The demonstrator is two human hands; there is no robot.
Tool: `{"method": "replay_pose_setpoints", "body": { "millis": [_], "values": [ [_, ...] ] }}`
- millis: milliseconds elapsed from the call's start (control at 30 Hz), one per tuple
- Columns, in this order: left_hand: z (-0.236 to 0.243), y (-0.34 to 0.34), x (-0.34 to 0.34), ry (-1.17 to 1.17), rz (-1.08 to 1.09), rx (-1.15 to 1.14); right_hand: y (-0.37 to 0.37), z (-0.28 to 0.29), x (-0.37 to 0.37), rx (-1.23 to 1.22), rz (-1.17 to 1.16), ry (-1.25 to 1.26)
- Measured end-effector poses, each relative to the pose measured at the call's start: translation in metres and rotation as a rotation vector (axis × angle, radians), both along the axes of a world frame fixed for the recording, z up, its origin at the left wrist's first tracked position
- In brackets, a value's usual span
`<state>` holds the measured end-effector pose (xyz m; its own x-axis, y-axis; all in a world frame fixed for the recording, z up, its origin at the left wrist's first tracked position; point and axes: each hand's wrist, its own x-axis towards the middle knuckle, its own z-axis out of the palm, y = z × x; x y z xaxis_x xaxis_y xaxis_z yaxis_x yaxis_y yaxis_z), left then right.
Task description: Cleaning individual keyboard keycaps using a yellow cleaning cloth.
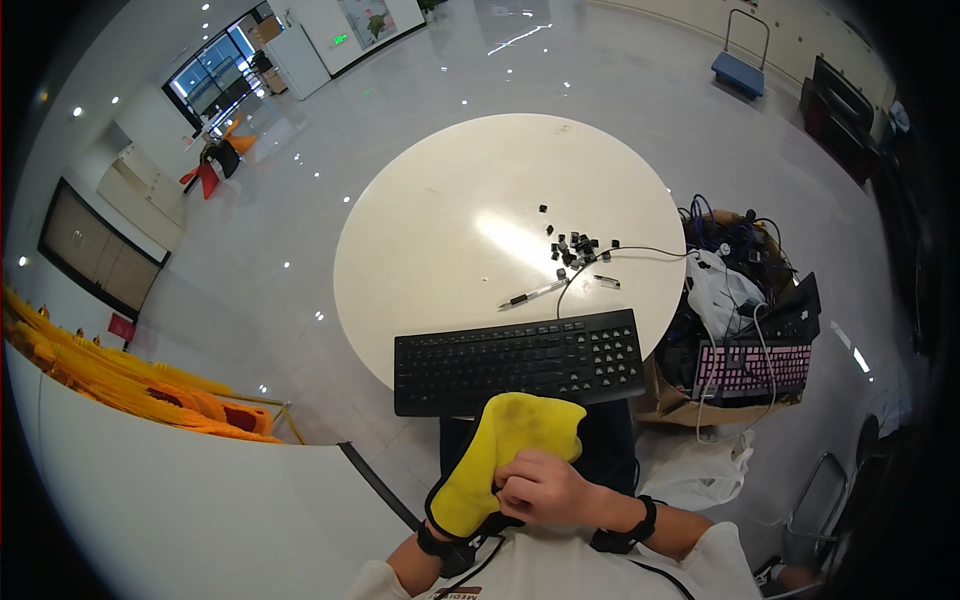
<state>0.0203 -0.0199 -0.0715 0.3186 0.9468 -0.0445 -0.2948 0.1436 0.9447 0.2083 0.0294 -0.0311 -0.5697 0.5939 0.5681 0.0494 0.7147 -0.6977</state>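
Note:
A yellow cloth (pixel 520 425) with a dark edge and a greyish smudge lies draped over my left hand, just in front of my body. The left hand's fingers are hidden beneath it; only the wrist with a black band shows. My right hand (pixel 540 487) is closed, its curled fingers pinching the cloth's near part. Just beyond the cloth, a black keyboard (pixel 480 365) rests along the near edge of the round white table (pixel 420 220). Its number-pad keycaps are off, baring pale key mounts. Loose black keycaps (pixel 575 250) lie scattered behind it.
A pen (pixel 530 294) lies between keyboard and keycaps, near a small dark piece (pixel 607 281). The keyboard's cable (pixel 640 249) runs off the table's right side. There stands a box (pixel 680 405) of cables with a pink-keyed keyboard (pixel 755 368). A white surface (pixel 230 510) is at left.

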Motion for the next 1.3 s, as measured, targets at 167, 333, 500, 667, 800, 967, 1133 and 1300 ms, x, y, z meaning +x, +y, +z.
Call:
{"method": "replay_pose_setpoints", "body": {
  "millis": [167,333,500,667,800,967,1133,1300],
  "values": [
    [0.011,-0.005,0.0,0.118,0.003,0.111,0.005,0.007,-0.002,-0.032,-0.013,0.031],
    [0.053,0.013,0.015,0.219,0.068,0.055,0.009,0.001,-0.004,0.036,-0.319,-0.056],
    [0.022,0.014,0.012,-0.148,0.039,-0.088,0.008,0.003,-0.005,0.015,-0.307,-0.069],
    [0.006,-0.001,-0.004,-0.059,0.026,-0.068,0.0,0.006,-0.004,-0.125,-0.084,-0.053],
    [0.025,0.0,-0.004,0.027,0.034,-0.028,-0.002,0.008,-0.006,-0.154,-0.023,-0.045],
    [0.042,0.003,0.004,0.111,0.079,0.002,0.001,0.011,-0.011,-0.088,-0.174,-0.096],
    [0.041,0.009,0.007,0.235,0.078,-0.017,0.007,0.006,-0.016,0.039,-0.368,-0.134],
    [-0.079,0.004,0.004,-0.446,0.052,-0.172,0.003,0.004,-0.013,-0.083,-0.208,-0.104]
  ]
}}
